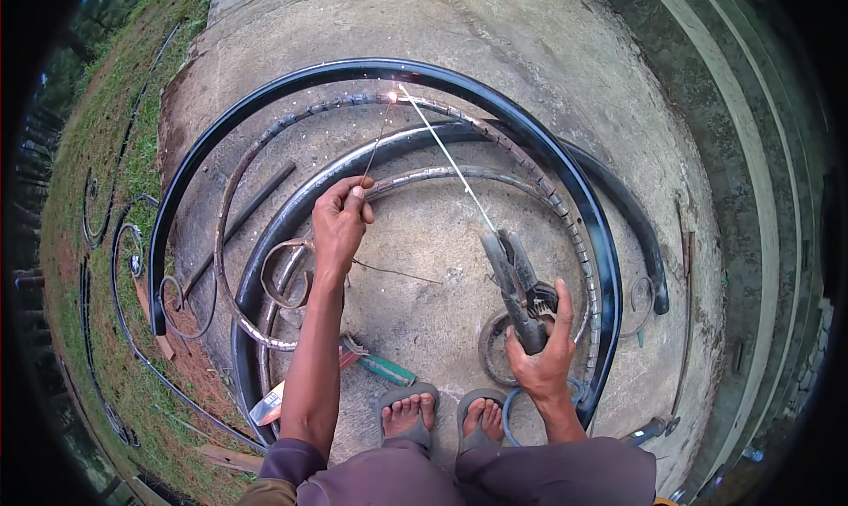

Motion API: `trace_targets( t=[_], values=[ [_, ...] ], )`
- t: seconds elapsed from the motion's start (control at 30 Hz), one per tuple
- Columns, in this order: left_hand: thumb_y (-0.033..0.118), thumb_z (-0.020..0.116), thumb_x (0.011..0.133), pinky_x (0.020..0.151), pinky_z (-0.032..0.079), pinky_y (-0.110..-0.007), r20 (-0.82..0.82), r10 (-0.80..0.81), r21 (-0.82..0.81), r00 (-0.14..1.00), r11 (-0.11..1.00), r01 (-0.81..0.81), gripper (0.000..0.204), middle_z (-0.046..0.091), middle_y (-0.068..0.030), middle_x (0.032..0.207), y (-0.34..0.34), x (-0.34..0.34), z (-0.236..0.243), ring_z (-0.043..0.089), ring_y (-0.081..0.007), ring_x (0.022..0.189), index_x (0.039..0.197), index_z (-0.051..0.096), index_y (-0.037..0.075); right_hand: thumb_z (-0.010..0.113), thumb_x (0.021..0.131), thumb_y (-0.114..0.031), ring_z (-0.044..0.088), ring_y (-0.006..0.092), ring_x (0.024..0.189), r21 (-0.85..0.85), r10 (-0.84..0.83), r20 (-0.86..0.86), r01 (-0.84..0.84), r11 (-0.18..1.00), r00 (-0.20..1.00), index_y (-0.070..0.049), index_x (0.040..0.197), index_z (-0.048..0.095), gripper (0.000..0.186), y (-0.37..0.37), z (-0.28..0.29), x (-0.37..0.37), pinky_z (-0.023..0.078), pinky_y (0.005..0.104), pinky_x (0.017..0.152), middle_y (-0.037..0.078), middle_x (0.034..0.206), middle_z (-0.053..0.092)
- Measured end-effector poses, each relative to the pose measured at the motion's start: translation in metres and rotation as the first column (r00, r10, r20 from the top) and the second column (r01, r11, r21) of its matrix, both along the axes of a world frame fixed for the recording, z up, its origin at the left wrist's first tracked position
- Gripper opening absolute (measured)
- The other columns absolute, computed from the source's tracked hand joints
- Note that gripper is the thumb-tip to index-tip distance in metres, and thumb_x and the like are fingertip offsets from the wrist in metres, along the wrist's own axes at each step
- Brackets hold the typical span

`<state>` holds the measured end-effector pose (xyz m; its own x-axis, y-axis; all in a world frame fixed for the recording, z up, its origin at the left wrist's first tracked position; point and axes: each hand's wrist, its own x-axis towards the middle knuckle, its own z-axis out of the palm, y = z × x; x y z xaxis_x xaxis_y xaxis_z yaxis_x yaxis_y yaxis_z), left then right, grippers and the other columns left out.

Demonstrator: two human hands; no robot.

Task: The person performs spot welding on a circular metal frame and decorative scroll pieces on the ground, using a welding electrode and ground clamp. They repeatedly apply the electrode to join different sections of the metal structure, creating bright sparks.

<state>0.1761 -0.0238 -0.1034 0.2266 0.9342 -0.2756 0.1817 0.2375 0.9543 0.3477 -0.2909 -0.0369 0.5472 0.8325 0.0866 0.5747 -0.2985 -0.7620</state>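
My left hand [340, 219] pinches a thin wire [380, 139] that runs up to a small bright spark [392, 97] on a segmented curved metal bar [309, 110] near a dark curved steel bar [322, 70]. My right hand [543, 356] grips a worn grey welding electrode holder [512, 272], clamping a long pale electrode [446, 153] whose far tip is close to the spark. A thicker dark curved pipe [618, 192] and a thinner ring of bent metal [450, 172] lie below on the concrete. A small scrolled flat strip [287, 268] sits beside my left forearm.
Concrete slab [424, 29] under the pieces, grass [106, 153] with more bent bars on the left, a step edge [742, 153] on the right. A green-handled tool [389, 370], a blue hose or cable [508, 418] and loose rods [685, 268] lie about my sandalled feet [406, 413] and the right side.
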Motion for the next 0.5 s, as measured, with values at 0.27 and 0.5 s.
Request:
trace_targets(
  t=[0.27,0.5],
  values=[
    [0.017,0.053,0.103,0.046,0.03,-0.021,-0.034,-0.049,-0.01,0.998,0.999,0.049,0.025,0.055,0.002,0.065,-0.002,0.003,-0.002,0.04,-0.0028,0.05,0.116,0.069,0.002,0.073,0.076,0.007,0.068,0.0226,0.094,-0.046,-0.067,-0.04,0.065,0.997,0.997,0.001,0.155,0.021,0.095,-0.021,0.009,-0.001,0.055,0.0313,0.078,0.022,0.124,0.058],
    [0.016,0.054,0.102,0.045,0.03,-0.021,-0.022,-0.107,-0.007,0.994,0.994,0.107,0.025,0.055,0.0016,0.064,-0.005,0.009,-0.002,0.04,-0.003,0.049,0.116,0.069,0.002,0.073,0.076,0.006,0.07,0.0253,0.096,-0.116,-0.116,-0.049,0.11,0.987,0.992,0.0,0.155,0.02,0.095,-0.038,0.017,-0.002,0.054,0.0324,0.083,0.023,0.113,0.062]
  ],
)
